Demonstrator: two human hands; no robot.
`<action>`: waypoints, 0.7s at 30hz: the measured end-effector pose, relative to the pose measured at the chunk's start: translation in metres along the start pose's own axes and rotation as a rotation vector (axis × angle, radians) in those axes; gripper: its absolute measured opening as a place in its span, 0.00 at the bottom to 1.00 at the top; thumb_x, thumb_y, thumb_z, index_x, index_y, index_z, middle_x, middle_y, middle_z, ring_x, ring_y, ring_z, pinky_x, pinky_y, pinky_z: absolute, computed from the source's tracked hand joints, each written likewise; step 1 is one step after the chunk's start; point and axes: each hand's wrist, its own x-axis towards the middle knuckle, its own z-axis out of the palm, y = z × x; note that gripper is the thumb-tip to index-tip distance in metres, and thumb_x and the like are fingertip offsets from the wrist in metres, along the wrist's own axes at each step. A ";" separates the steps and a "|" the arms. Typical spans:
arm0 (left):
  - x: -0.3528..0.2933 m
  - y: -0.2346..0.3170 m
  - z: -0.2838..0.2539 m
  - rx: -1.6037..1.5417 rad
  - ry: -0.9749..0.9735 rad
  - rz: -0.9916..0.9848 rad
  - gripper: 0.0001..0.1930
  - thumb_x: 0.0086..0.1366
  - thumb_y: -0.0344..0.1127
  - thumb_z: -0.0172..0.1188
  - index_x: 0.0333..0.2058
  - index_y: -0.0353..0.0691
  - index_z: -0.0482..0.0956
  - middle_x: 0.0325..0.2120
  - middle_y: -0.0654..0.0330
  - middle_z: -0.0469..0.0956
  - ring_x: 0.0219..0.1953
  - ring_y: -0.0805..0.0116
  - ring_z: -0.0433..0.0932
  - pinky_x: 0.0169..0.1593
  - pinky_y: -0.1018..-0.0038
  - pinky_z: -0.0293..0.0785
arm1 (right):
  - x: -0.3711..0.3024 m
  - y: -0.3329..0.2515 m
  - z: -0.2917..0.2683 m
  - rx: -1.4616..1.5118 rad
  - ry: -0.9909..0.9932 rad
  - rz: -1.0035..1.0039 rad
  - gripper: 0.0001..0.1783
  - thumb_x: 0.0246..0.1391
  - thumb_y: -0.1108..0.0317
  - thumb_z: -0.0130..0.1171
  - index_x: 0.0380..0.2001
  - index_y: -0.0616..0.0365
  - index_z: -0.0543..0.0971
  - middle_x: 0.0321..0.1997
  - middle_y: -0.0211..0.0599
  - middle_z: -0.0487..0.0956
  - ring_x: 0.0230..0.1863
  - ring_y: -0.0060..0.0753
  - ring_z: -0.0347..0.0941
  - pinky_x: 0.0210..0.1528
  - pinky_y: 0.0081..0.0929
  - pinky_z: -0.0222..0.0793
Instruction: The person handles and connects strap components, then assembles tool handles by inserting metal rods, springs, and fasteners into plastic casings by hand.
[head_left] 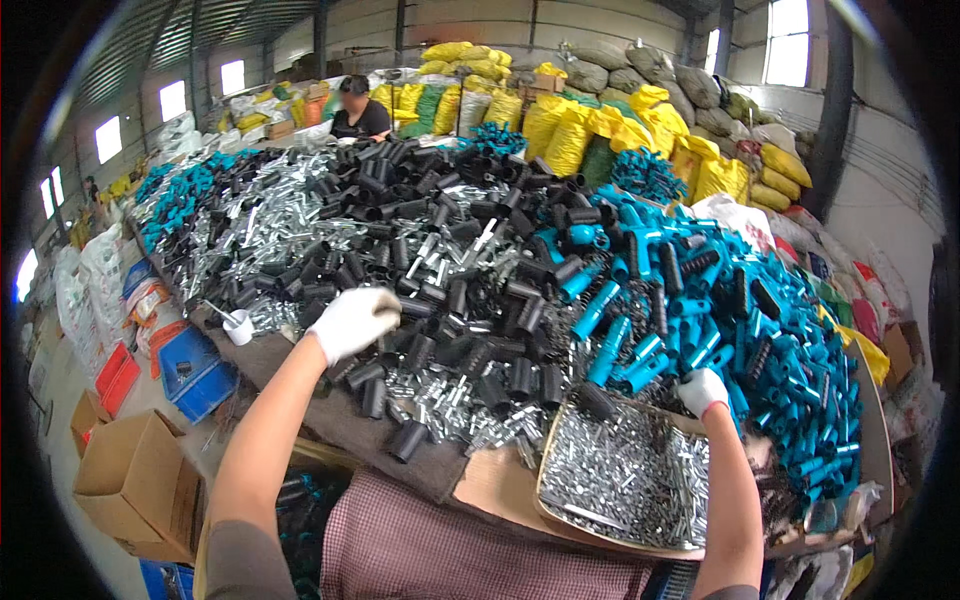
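Note:
My left hand (355,322), in a white glove, reaches over the heap of short black plastic tubes (405,350). Its fingers curl inward, and whatever they pinch, if anything, is hidden. My right hand (704,392), gloved too, is closed at the near edge of the pile of teal plastic tubes (690,320). What its fingers hold cannot be made out. Just left of that hand is a shallow tray (545,490) full of small silvery metal parts (620,470). Loose shiny metal pieces (450,400) lie among the black tubes.
A white cup (238,327) with a stick in it stands at the table's left edge. Blue bins (200,375) and an open cardboard box (140,480) are on the floor at left. Another person (360,112) is across the table, before stacked yellow sacks (570,135).

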 end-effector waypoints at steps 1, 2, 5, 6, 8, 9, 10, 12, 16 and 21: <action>0.018 -0.013 0.001 -0.012 0.051 -0.054 0.16 0.58 0.41 0.58 0.39 0.36 0.81 0.36 0.49 0.82 0.42 0.52 0.80 0.49 0.64 0.74 | -0.002 0.002 -0.001 0.005 0.005 0.012 0.20 0.43 0.54 0.60 0.35 0.57 0.85 0.40 0.51 0.82 0.45 0.52 0.79 0.49 0.40 0.74; 0.035 -0.035 0.005 0.079 0.100 -0.057 0.16 0.58 0.42 0.58 0.40 0.38 0.82 0.37 0.49 0.82 0.43 0.51 0.80 0.50 0.64 0.74 | -0.005 0.001 -0.002 0.012 0.024 -0.001 0.20 0.42 0.54 0.61 0.34 0.57 0.85 0.40 0.51 0.82 0.44 0.52 0.79 0.49 0.40 0.74; 0.084 -0.053 0.025 0.185 0.170 -0.127 0.16 0.59 0.42 0.56 0.41 0.40 0.82 0.39 0.49 0.82 0.45 0.51 0.80 0.51 0.62 0.74 | -0.023 -0.017 -0.023 0.010 0.122 -0.003 0.19 0.40 0.56 0.62 0.33 0.59 0.84 0.37 0.52 0.82 0.43 0.53 0.79 0.48 0.41 0.74; 0.101 -0.055 0.035 0.232 0.189 -0.148 0.16 0.60 0.43 0.57 0.41 0.41 0.82 0.39 0.49 0.82 0.45 0.51 0.79 0.51 0.61 0.74 | -0.026 -0.016 -0.028 -0.049 0.205 -0.007 0.19 0.40 0.57 0.62 0.33 0.60 0.81 0.35 0.53 0.82 0.41 0.54 0.79 0.46 0.42 0.74; 0.127 -0.046 0.051 0.356 0.139 -0.233 0.15 0.61 0.44 0.57 0.43 0.45 0.81 0.39 0.50 0.82 0.45 0.50 0.80 0.51 0.60 0.75 | -0.041 -0.017 -0.042 -0.029 0.352 -0.027 0.17 0.42 0.60 0.62 0.33 0.60 0.77 0.34 0.52 0.81 0.39 0.54 0.79 0.42 0.44 0.73; 0.137 -0.050 0.063 0.531 0.104 -0.207 0.13 0.62 0.42 0.55 0.41 0.45 0.82 0.39 0.50 0.82 0.45 0.50 0.80 0.49 0.60 0.76 | -0.052 -0.019 -0.050 -0.002 0.440 -0.026 0.16 0.43 0.61 0.62 0.33 0.60 0.77 0.34 0.52 0.81 0.39 0.55 0.78 0.41 0.44 0.73; 0.144 -0.059 0.072 0.540 0.162 -0.215 0.12 0.63 0.41 0.54 0.40 0.45 0.82 0.38 0.50 0.83 0.44 0.50 0.81 0.48 0.60 0.77 | -0.062 -0.023 -0.057 -0.009 0.528 -0.045 0.14 0.45 0.62 0.61 0.32 0.60 0.75 0.33 0.50 0.81 0.37 0.56 0.78 0.40 0.46 0.72; 0.151 -0.055 0.083 0.467 0.237 -0.255 0.12 0.64 0.39 0.51 0.37 0.46 0.83 0.36 0.51 0.83 0.41 0.50 0.82 0.45 0.59 0.78 | -0.083 -0.022 -0.064 0.201 0.635 -0.143 0.13 0.46 0.68 0.60 0.36 0.61 0.74 0.28 0.45 0.78 0.31 0.45 0.76 0.35 0.37 0.72; 0.121 -0.043 0.047 0.200 0.440 -0.277 0.14 0.61 0.38 0.53 0.42 0.47 0.83 0.39 0.50 0.82 0.43 0.49 0.81 0.48 0.59 0.76 | -0.163 -0.055 -0.074 1.358 0.219 -0.187 0.13 0.51 0.69 0.51 0.40 0.64 0.73 0.33 0.37 0.78 0.28 0.25 0.74 0.30 0.23 0.72; -0.011 0.050 0.012 -0.553 0.464 -0.038 0.12 0.61 0.26 0.50 0.40 0.33 0.81 0.33 0.63 0.81 0.31 0.76 0.72 0.39 0.77 0.70 | -0.264 -0.090 -0.021 1.580 -0.149 -0.025 0.24 0.49 0.63 0.59 0.46 0.67 0.70 0.35 0.42 0.78 0.33 0.33 0.76 0.37 0.30 0.76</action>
